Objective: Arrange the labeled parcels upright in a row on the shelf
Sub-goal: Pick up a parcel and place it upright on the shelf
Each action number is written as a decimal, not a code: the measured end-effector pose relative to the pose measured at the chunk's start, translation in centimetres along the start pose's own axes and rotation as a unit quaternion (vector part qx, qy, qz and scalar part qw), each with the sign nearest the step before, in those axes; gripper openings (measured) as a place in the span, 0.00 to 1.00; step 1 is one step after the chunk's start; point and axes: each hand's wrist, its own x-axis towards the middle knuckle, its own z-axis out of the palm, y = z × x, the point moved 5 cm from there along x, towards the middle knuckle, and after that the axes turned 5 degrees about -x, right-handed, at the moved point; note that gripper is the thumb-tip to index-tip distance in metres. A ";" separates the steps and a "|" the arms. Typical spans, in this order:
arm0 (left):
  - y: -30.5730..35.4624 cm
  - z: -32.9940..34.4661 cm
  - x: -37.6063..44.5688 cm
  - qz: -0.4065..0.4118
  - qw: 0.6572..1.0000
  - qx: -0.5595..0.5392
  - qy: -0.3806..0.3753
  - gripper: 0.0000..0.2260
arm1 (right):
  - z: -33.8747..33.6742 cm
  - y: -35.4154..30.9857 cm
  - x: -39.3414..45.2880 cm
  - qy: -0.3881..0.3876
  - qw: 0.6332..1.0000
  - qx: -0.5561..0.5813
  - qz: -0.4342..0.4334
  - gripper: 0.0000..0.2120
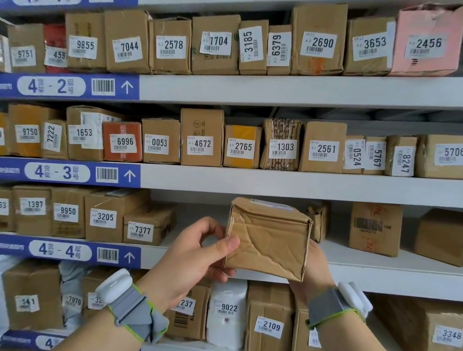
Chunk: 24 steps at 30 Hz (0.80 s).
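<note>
Two hands hold one brown box (268,239) up in front of the shelf marked 4-4 (388,274). The left hand (193,258) pinches the box's left edge with the thumb in front and the fingers curled behind. The right hand (313,270) is mostly hidden behind the box, so I cannot tell how its fingers lie. The side of the box that faces near is crumpled and has no label. On the left of that shelf five boxes stand in a row, and the last one says 7377 (145,227). Three more brown boxes (375,228) stand far back on the right
</note>
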 end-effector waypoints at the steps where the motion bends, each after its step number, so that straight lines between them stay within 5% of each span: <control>1: 0.0 0.0 0.0 0.000 1.000 -0.001 0.001 0.22 | -0.4 0.6 0.9 0.004 1.000 0.010 -0.002 0.15; 3: -0.2 -0.1 0.1 0.000 1.000 -0.003 0.008 0.23 | -0.9 0.9 1.5 0.007 1.000 0.010 -0.001 0.10; 6: -0.6 -0.6 0.3 0.004 1.000 -0.002 0.028 0.24 | -1.1 1.0 2.0 0.007 0.999 -0.052 -0.005 0.16; 13: -2.4 -2.8 1.5 -0.005 0.991 -0.032 0.129 0.11 | -2.3 1.3 2.5 0.042 0.997 -0.059 -0.023 0.20; 22: -3.9 -2.6 2.5 -0.022 0.999 -0.019 0.020 0.47 | -2.2 1.0 1.3 0.039 0.993 -0.083 -0.070 0.19; 24: -4.3 -2.5 2.7 -0.034 0.999 -0.019 0.032 0.46 | -2.0 0.8 1.0 0.025 0.993 -0.087 -0.077 0.17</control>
